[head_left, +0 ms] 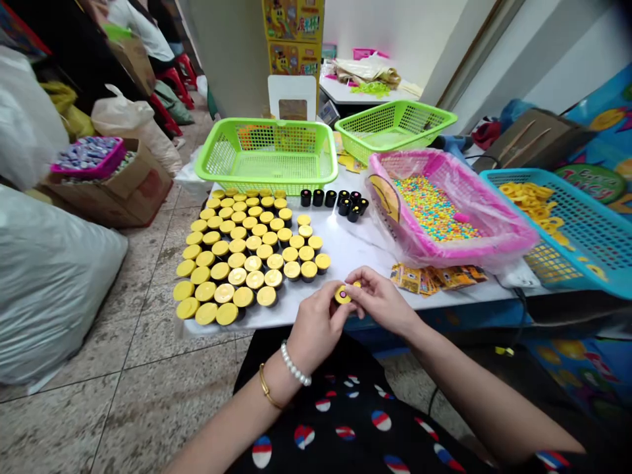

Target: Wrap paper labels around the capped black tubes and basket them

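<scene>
Disc (342, 295) sits pinched in left hand (316, 318); right hand (380, 300) apparently pinches small yellow piece (357, 284).

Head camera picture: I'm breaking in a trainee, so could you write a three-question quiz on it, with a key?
1. Multiple choice: what lies in the pink basket?
a) yellow rings
b) small colourful pieces
c) black cups

2. True or false: the yellow-lidded cups stand to the left of the pink basket in the picture.

3. Fill in: the left hand holds a small round piece, close to the right hand; the piece's main colour is ____.

Key: 1 b; 2 true; 3 yellow.
</scene>
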A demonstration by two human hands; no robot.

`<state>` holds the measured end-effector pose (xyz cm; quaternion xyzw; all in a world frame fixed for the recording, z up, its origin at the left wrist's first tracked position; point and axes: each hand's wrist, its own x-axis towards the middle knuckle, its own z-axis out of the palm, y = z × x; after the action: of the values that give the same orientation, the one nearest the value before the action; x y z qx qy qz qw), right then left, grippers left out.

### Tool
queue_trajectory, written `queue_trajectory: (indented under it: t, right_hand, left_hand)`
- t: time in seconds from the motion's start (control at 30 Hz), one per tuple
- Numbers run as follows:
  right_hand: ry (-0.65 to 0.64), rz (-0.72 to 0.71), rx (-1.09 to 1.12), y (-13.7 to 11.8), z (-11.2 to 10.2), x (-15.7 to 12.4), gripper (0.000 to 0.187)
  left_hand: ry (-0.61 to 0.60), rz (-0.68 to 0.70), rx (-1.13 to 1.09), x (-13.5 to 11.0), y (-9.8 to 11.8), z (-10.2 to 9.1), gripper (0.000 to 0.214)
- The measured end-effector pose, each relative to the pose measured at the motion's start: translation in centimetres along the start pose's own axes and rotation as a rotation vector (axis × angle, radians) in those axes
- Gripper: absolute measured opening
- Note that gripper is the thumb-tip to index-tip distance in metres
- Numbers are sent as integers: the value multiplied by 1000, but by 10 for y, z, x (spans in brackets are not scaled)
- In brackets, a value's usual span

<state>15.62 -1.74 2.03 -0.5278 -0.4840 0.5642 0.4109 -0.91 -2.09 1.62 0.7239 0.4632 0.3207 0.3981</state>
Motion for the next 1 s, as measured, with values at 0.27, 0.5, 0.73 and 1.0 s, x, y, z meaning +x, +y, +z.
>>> queue_trajectory:
  t: [0.27,0.5,0.73,1.0]
  right_hand:
    - [-79,132,215,-5,-26,7,40]
    - [-551,312,-196,-28,-23,46,29]
    - [-311,89,-391,-25,-3,27,21]
    - [-154,-93,-535,-21,14,16,36]
  left_hand:
    - [53,27,200,3,0,-1,25]
    - [43,32,186,6,-6,-1,29]
    - [167,215,234,3,-27,6,32]
    - [328,392,479,-5,-54,-3,32]
